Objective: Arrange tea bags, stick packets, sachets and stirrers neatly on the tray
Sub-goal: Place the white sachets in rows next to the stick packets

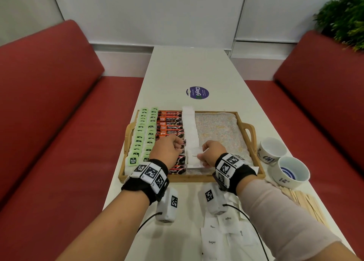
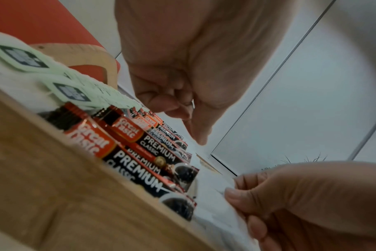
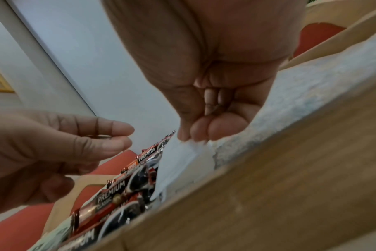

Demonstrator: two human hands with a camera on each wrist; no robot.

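The right hand (image 1: pixel 213 152) pinches a sugar sachet (image 1: pixel 194 159); the left hand (image 1: pixel 167 148) hovers beside it, loosely curled, empty.

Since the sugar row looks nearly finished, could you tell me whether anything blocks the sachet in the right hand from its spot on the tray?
Nothing visible does. The right hand pinches the sugar sachet at the near end of the white sachet row. The left hand hangs over the coffee sticks, beside that spot.

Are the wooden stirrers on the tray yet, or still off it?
Off it. The wooden stirrers lie on the table, right of the tray, near the two cups.
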